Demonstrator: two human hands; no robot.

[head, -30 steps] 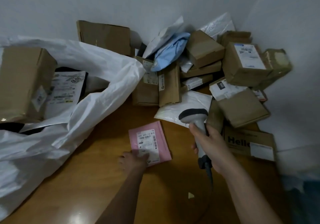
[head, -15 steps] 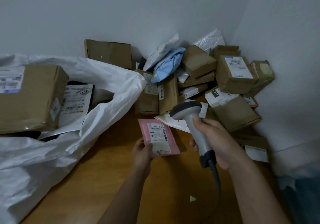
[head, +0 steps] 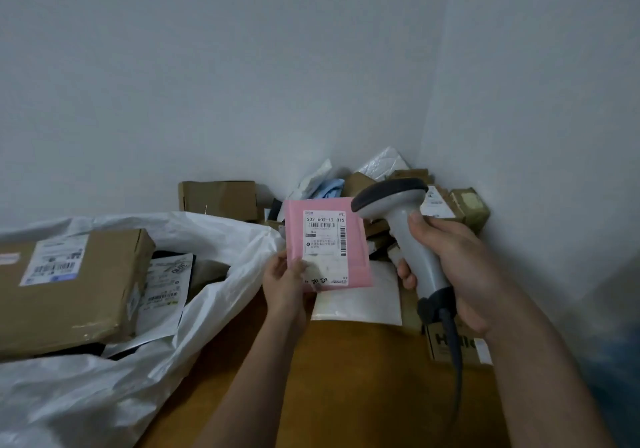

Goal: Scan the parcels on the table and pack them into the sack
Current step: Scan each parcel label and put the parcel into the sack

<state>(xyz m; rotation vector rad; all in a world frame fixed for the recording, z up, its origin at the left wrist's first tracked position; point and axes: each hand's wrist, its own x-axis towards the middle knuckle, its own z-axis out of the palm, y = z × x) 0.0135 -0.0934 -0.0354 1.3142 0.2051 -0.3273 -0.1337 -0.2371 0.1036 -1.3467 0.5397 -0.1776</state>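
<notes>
Left hand is pinching the mailer at its lower-left corner, label rising above the grip. Right hand is clamping the scanner just beside. Mailer looks light, floppy, slick: corner pinch suffices.

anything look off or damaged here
Nothing looks damaged. The pink parcel is held upright in the left hand, label facing the camera, beside the scanner in the right hand. The boxes in the corner are a jumbled, tilted heap, and the sack lies open.
</notes>
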